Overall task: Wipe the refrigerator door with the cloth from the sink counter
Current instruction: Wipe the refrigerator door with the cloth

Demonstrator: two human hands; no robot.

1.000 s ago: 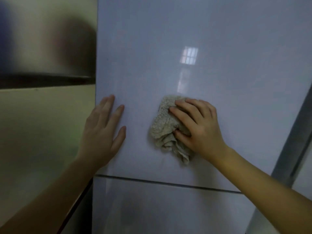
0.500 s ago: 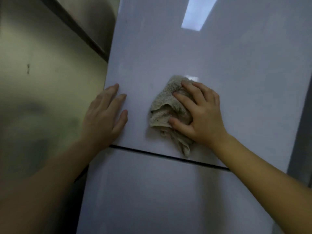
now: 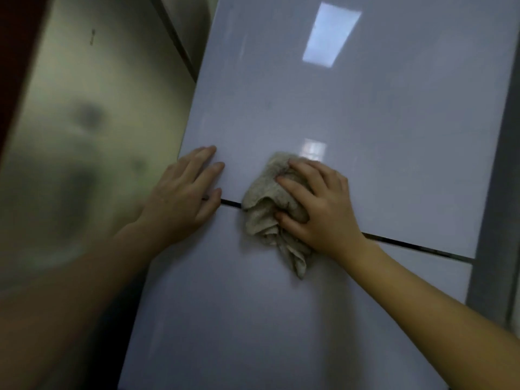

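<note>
The glossy pale refrigerator door [image 3: 365,130] fills most of the view, with a dark seam running across it between the upper and lower panels. A crumpled beige cloth [image 3: 267,209] lies pressed on the door, straddling that seam. My right hand [image 3: 318,206] grips the cloth from the right, fingers spread over it. My left hand [image 3: 183,198] rests flat on the door's left edge at seam height, fingers apart, holding nothing.
A brushed-metal surface [image 3: 92,136] stands to the left of the refrigerator, with a dark gap beside the lower panel. A grey vertical strip [image 3: 498,192] runs along the door's right side. A bright window reflection [image 3: 332,38] shows near the top.
Both hands and the cloth have slid down the door, from the middle of the upper panel to the seam. The view has tilted downward.
</note>
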